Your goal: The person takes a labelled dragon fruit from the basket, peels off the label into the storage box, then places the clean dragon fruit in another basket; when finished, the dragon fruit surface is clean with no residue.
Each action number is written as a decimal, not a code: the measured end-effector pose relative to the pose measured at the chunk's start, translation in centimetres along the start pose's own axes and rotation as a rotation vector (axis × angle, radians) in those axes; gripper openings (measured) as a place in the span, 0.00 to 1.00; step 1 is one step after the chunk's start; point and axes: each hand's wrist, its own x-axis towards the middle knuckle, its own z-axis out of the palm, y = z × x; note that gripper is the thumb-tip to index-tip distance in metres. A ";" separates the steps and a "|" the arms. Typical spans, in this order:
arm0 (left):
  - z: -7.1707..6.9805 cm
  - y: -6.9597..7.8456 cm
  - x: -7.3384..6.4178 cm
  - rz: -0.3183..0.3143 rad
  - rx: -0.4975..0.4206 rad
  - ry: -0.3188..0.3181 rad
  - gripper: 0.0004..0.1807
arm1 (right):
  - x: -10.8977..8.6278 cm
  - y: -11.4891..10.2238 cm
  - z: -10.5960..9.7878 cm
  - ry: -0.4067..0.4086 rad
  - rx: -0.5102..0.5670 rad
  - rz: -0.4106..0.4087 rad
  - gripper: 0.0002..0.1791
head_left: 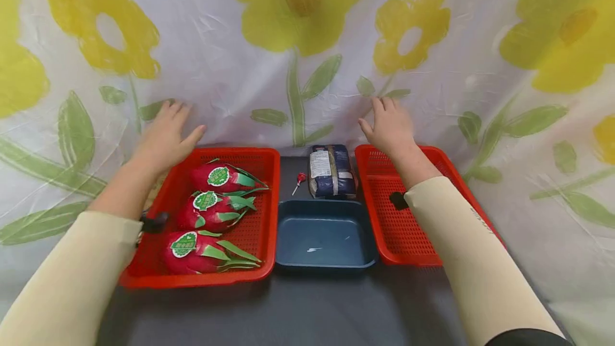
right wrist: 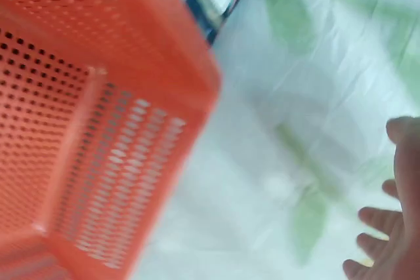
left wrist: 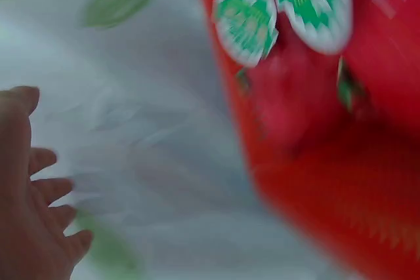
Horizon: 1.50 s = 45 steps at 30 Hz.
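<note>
I am holding my left hand [head_left: 168, 135] out toward the far left, its fingers extending loosely and its thumb standing apart; it is gripping nothing. It is hovering by the far left corner of the left red basket [head_left: 273, 212], in front of the flowered cloth [head_left: 216, 41], and I cannot tell whether my fingertips are touching that cloth. My right hand [head_left: 389, 122] is reaching out on the far right in the same manner, fingers spreading a little, thumb pointing left, palm holding nothing. It is hanging near the far rim of the right red basket [head_left: 394, 228], and the right wrist view is showing it apart from that basket.

In the left basket three red dragon fruits are lying in a row from far to near: the far fruit [head_left: 226, 178], the middle fruit [head_left: 213, 212] and the near fruit [head_left: 197, 252]. Each is wearing a green and white sticker and pointing its green leafy tips to the right.

Between the two baskets a blue-grey tray [head_left: 326, 234] is sitting on the dark grey table [head_left: 326, 308]. Beyond its far edge a dark blue bag [head_left: 332, 171] with a white label is resting just beside the right basket, and a small red lollipop [head_left: 301, 178] is lying to the left of the bag, its stick pointing toward the near side. I am wearing pale cream sleeves [head_left: 81, 271] on both arms.
</note>
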 end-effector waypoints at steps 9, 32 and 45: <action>3.5 0.5 3.2 -0.186 0.063 -0.186 0.49 | -0.6 1.8 0.9 -0.155 0.046 0.121 0.43; 0.0 2.8 2.3 0.012 0.070 -0.059 0.37 | -0.5 -4.2 -2.6 -0.013 0.119 -0.174 0.38; -5.2 6.3 -2.5 0.097 0.011 0.084 0.34 | -5.6 -9.2 -6.1 0.013 0.286 -0.398 0.36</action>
